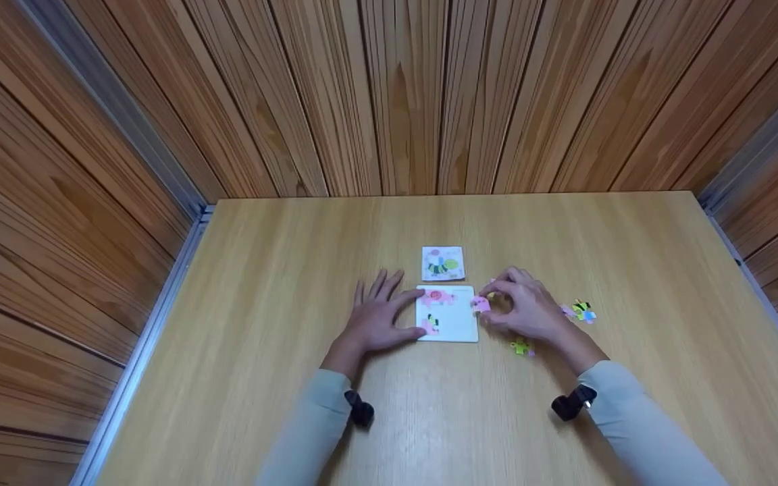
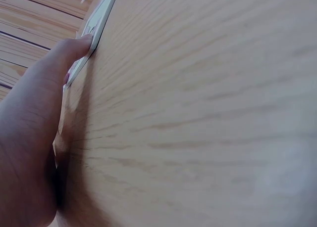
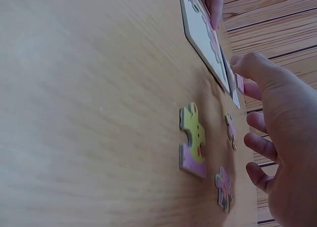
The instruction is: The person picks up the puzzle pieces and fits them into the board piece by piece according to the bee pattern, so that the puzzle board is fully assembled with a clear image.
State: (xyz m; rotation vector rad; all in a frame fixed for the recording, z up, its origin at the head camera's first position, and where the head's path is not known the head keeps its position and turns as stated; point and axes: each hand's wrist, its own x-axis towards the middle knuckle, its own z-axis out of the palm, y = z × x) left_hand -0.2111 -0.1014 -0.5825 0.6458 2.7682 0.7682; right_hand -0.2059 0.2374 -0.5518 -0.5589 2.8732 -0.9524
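Worktop (image 1: 261, 283), left to right: what comes first?

"Left hand (image 1: 377, 320), fingers spread, its grip holding nothing. Thumb and forefinger tips rest at the left edge of a white puzzle board (image 1: 458, 318)."

"Where is that board?"

"Roughly midway between the worktop's left and right edges. A pink piece (image 1: 437, 297) lies in its far left corner and a pink-and-yellow one (image 1: 432, 325) in its near left corner. Just beyond, toward the worktop's far edge, is a square bee card (image 1: 443, 263)."

"And the right hand (image 1: 525, 307)?"

"Grip nearly closed: thumb and forefinger pinch a pink puzzle piece (image 1: 481, 304) at the board's right edge. Whether piece and board touch, I can't tell."

"Farther right?"

"A yellow-green piece (image 1: 520, 347) on the near side of that hand, then a small cluster of pieces (image 1: 583, 313) toward the worktop's right edge."
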